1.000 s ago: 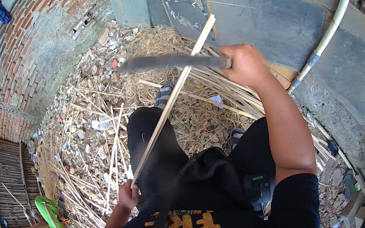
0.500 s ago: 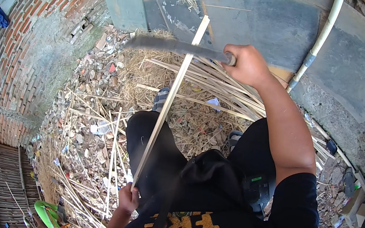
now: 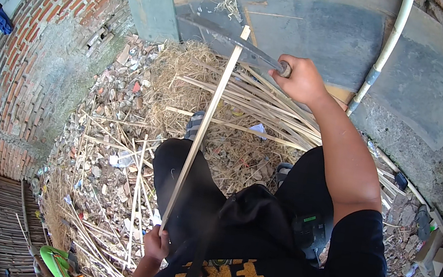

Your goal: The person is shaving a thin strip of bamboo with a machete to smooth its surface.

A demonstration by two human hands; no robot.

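Observation:
My left hand (image 3: 156,243) is closed round the near end of a long pale bamboo strip (image 3: 205,119), which slants up and away across my left thigh. My right hand (image 3: 301,80) grips the handle of a machete (image 3: 222,38), its long dark blade pointing left. That blade crosses the strip close to its far end; whether its edge is in the wood I cannot tell. Beyond my feet lies a pile of split bamboo strips (image 3: 271,111), partly hidden by my right forearm.
Rubble and dry shavings (image 3: 186,64) cover the ground. More loose strips (image 3: 136,200) lie to the left. A brick wall (image 3: 20,68) stands on the left, grey panels (image 3: 328,34) at the back with a white pipe (image 3: 384,54). A green object (image 3: 58,266) sits at lower left.
The machete has moved up toward the strip's far end, and its blade tip has swung upward. The strip has shifted slightly; my left hand keeps its hold.

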